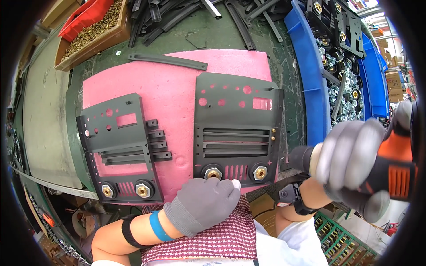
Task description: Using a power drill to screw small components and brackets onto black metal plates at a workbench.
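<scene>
Gloved and closed around the orange-and-black power driver (pixel 395 166), the right hand (pixel 350 155) sits closest to the lens, off the right edge of the pink foam pad (pixel 173 88). All fingers wrap the tool body in a full grasp, with the tool raised clear of the pad; its nose is hidden behind the glove, so where it aims cannot be told.

Left hand (pixel 206 201), also in a grey glove, rests at the near edge of the pad with its fingertips pressed against the lower rim of the right-hand panel (pixel 237 128). The fingers are curled loosely and hold nothing; the contact appears to steady the panel against sliding.

This dark metal panel lies flat on the right half of the pad, vents and round holes facing up, with two brass socket fittings (pixel 213 172) along its near edge. A second panel (pixel 117 146) of the same kind lies on the left half of the pad, slightly rotated, overhanging the near edge, with its own two brass fittings. The foam probably protects the painted faces and keeps the panels from skidding.

Beyond the pad's far edge lies a loose black strip (pixel 168 61). Right of the pad stands a blue bin (pixel 310 88) of metal nuts; left and beyond it, a box of brass screws (pixel 95 33).
</scene>
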Action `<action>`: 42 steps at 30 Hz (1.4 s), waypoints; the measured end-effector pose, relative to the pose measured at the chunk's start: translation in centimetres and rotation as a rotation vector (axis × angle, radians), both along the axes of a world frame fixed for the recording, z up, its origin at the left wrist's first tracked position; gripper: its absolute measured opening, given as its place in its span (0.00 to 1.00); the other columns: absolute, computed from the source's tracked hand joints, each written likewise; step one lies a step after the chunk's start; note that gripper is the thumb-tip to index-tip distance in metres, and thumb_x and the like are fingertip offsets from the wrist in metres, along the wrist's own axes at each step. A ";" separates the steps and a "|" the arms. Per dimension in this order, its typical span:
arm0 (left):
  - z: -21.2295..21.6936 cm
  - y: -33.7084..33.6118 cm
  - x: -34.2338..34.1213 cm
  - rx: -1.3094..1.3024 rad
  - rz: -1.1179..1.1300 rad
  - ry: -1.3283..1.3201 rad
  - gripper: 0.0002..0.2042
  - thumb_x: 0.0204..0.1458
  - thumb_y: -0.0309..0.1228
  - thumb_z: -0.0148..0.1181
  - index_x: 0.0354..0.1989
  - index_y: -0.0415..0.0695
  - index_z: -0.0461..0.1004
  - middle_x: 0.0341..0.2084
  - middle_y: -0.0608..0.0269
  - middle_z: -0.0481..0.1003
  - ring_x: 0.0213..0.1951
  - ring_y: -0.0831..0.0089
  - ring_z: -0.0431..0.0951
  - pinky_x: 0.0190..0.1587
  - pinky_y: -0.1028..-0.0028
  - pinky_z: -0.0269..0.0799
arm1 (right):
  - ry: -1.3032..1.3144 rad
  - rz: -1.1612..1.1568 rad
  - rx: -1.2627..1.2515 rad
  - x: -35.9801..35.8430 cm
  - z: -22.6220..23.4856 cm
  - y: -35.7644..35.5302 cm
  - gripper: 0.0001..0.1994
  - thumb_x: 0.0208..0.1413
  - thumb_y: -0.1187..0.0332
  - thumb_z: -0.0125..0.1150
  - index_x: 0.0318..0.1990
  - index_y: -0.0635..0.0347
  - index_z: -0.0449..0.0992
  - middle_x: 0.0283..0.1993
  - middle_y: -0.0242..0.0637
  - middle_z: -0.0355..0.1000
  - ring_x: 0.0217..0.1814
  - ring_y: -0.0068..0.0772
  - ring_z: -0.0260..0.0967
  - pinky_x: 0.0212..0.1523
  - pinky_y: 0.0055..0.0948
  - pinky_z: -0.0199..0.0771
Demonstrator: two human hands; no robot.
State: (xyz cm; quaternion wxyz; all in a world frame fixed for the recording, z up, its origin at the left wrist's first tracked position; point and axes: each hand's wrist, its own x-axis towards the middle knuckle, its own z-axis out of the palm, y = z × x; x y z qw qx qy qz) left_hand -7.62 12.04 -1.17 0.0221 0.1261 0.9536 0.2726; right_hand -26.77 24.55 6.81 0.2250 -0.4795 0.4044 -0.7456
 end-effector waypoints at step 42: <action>0.9 -2.0 -3.7 1.975 0.512 -0.803 0.22 0.56 0.52 0.55 0.42 0.42 0.73 0.22 0.70 0.67 0.19 0.85 0.58 0.18 0.83 0.53 | -0.134 -0.476 -0.120 5.6 3.3 1.0 0.18 0.49 0.58 0.66 0.29 0.53 0.60 0.18 0.25 0.59 0.19 0.20 0.57 0.22 0.19 0.63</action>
